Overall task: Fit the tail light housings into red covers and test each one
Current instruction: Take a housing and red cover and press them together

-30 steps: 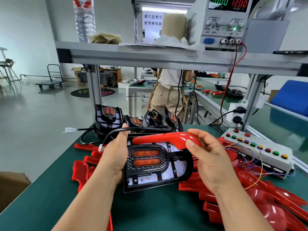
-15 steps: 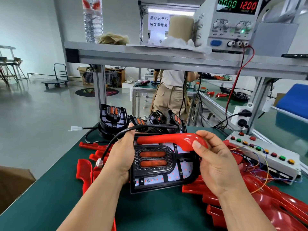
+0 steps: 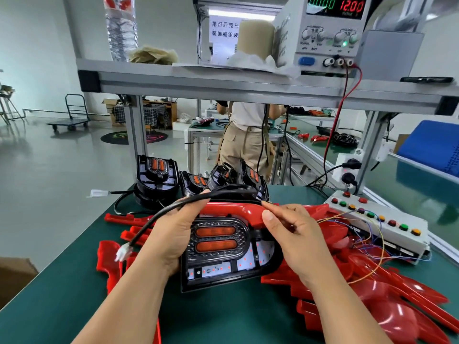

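The tail light housing (image 3: 218, 247) is gripped at its left edge by the left hand (image 3: 171, 234), tilted face-up over the tabletop (image 3: 223, 316). The red cover (image 3: 233, 211) is pinched against its top edge by the right hand (image 3: 295, 234), apparently for seating.

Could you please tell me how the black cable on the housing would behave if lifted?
Probably floppy: the black cable droops in a loose arc over the left hand rather than holding a line. Its white connector is unplugged at the end, so it would likely swing and might snag the red covers.
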